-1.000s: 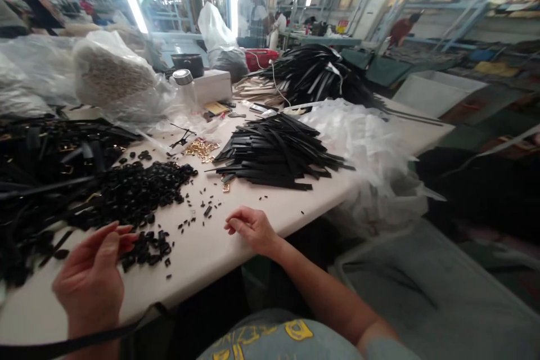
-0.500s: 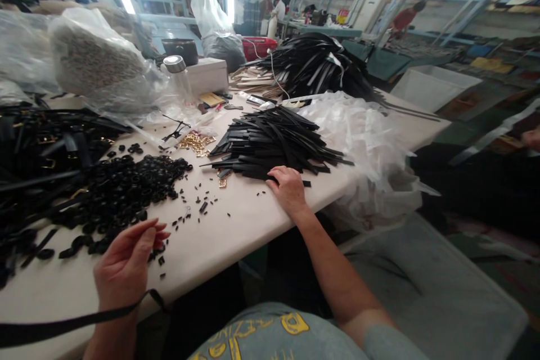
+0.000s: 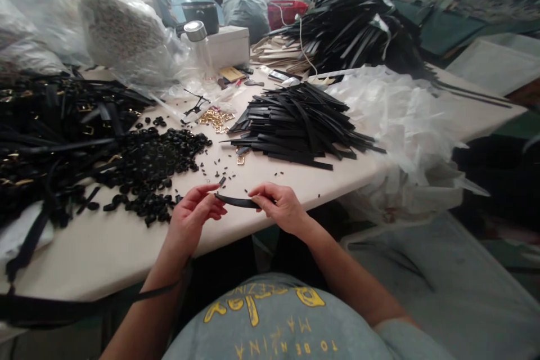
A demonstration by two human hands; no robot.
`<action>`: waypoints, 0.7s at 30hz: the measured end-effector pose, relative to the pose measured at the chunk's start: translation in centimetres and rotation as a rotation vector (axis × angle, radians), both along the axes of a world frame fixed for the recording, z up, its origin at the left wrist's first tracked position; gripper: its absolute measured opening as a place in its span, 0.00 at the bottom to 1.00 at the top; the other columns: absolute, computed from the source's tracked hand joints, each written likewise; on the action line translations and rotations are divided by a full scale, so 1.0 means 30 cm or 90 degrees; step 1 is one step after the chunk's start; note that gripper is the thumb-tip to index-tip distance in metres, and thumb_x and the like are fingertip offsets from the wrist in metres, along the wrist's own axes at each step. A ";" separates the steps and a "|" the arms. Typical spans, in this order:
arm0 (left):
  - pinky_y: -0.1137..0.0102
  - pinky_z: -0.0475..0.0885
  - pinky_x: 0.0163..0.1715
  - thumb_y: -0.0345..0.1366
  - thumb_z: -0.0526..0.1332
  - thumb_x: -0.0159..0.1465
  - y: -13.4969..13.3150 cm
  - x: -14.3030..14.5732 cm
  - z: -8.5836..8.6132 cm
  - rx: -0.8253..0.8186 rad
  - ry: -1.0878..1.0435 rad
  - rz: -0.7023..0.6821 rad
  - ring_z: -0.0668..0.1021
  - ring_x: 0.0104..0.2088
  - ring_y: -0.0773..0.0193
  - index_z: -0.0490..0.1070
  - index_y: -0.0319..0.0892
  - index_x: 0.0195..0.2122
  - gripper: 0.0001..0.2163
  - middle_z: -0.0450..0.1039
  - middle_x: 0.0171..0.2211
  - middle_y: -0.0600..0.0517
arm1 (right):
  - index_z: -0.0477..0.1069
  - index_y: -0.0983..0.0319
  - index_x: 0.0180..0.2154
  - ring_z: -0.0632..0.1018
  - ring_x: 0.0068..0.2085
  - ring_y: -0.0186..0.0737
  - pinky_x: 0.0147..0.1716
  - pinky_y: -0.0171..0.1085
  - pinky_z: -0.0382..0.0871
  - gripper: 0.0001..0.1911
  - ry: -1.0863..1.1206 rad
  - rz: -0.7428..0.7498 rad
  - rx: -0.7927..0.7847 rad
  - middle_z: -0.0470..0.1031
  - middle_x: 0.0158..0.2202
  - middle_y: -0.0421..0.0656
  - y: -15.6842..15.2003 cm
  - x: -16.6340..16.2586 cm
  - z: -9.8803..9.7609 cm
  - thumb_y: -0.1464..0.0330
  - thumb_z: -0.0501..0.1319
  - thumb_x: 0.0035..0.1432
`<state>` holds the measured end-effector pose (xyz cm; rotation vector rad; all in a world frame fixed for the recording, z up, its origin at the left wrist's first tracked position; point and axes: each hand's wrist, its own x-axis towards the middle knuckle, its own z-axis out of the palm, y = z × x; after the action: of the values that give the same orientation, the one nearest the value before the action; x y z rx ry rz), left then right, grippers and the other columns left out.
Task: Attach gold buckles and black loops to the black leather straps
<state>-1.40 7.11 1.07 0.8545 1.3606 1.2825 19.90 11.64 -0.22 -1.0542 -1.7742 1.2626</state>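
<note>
A short black strap (image 3: 237, 201) is stretched between my two hands, just above the front part of the table. My right hand (image 3: 280, 208) pinches its right end between thumb and fingers. At its left end are the closed fingertips of my left hand (image 3: 194, 214); whether a small piece is also between them is hidden. Behind my hands lies a pile of similar black straps (image 3: 295, 124). Left of that are gold buckles (image 3: 216, 119) and a heap of small black loops (image 3: 156, 160). Tiny black bits (image 3: 222, 181) are scattered near my fingers.
Tangled black straps with gold buckles (image 3: 54, 124) cover the table's left side. Clear plastic bags (image 3: 122, 28), a glass bottle (image 3: 201, 48) and a white box (image 3: 230, 45) stand behind. White plastic sheeting (image 3: 405, 118) hangs over the right edge. A large black strap bundle (image 3: 354, 28) lies farther back.
My right hand has come away from the strap pile with one strap and moved toward me. My left hand has moved right to meet the strap's end. The view has tilted down.
</note>
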 end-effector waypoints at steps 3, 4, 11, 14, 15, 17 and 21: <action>0.74 0.71 0.22 0.46 0.71 0.52 -0.016 0.000 0.015 -0.021 -0.045 0.026 0.78 0.22 0.65 0.75 0.38 0.42 0.21 0.77 0.23 0.51 | 0.75 0.62 0.38 0.73 0.23 0.30 0.26 0.30 0.66 0.07 0.019 0.009 -0.034 0.74 0.24 0.37 -0.014 -0.020 -0.009 0.66 0.61 0.61; 0.74 0.71 0.22 0.46 0.71 0.52 -0.022 -0.001 0.018 -0.024 -0.049 0.028 0.78 0.22 0.65 0.75 0.38 0.41 0.20 0.77 0.23 0.51 | 0.75 0.62 0.38 0.73 0.23 0.30 0.26 0.30 0.66 0.07 0.014 0.008 -0.030 0.74 0.24 0.36 -0.014 -0.024 -0.013 0.66 0.61 0.61; 0.74 0.71 0.23 0.43 0.72 0.50 -0.044 -0.013 0.018 -0.031 -0.060 0.045 0.78 0.22 0.65 0.74 0.39 0.33 0.16 0.76 0.21 0.53 | 0.75 0.62 0.39 0.73 0.24 0.31 0.28 0.31 0.67 0.08 0.003 0.018 0.019 0.74 0.24 0.37 -0.023 -0.028 0.006 0.66 0.60 0.62; 0.75 0.71 0.23 0.41 0.73 0.49 -0.044 -0.009 0.017 -0.034 -0.105 0.054 0.78 0.21 0.67 0.74 0.40 0.33 0.15 0.77 0.22 0.53 | 0.75 0.62 0.41 0.76 0.28 0.33 0.31 0.32 0.70 0.09 0.006 0.023 0.043 0.77 0.28 0.39 -0.033 -0.025 0.021 0.65 0.63 0.61; 0.75 0.70 0.23 0.40 0.73 0.49 -0.043 -0.006 0.017 -0.035 -0.120 0.053 0.78 0.21 0.67 0.73 0.40 0.32 0.14 0.77 0.22 0.54 | 0.75 0.61 0.43 0.77 0.31 0.35 0.34 0.33 0.71 0.10 0.004 0.023 0.066 0.78 0.32 0.40 -0.036 -0.025 0.023 0.65 0.64 0.60; 0.76 0.70 0.23 0.39 0.74 0.48 -0.040 0.000 0.019 -0.041 -0.141 0.047 0.78 0.21 0.67 0.73 0.40 0.32 0.15 0.76 0.22 0.54 | 0.75 0.61 0.44 0.79 0.38 0.38 0.40 0.35 0.73 0.12 -0.008 0.027 0.137 0.80 0.38 0.43 -0.042 -0.027 0.023 0.66 0.67 0.58; 0.76 0.71 0.23 0.40 0.75 0.47 -0.037 0.014 0.023 -0.042 -0.162 0.030 0.78 0.21 0.68 0.73 0.40 0.31 0.16 0.77 0.22 0.55 | 0.75 0.61 0.43 0.80 0.39 0.40 0.41 0.37 0.73 0.10 -0.040 0.028 0.279 0.80 0.39 0.45 -0.046 -0.036 0.012 0.67 0.67 0.59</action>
<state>-0.99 6.00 1.75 0.5948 1.2194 1.3256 18.81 10.25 0.15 -0.8113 -2.0100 0.8140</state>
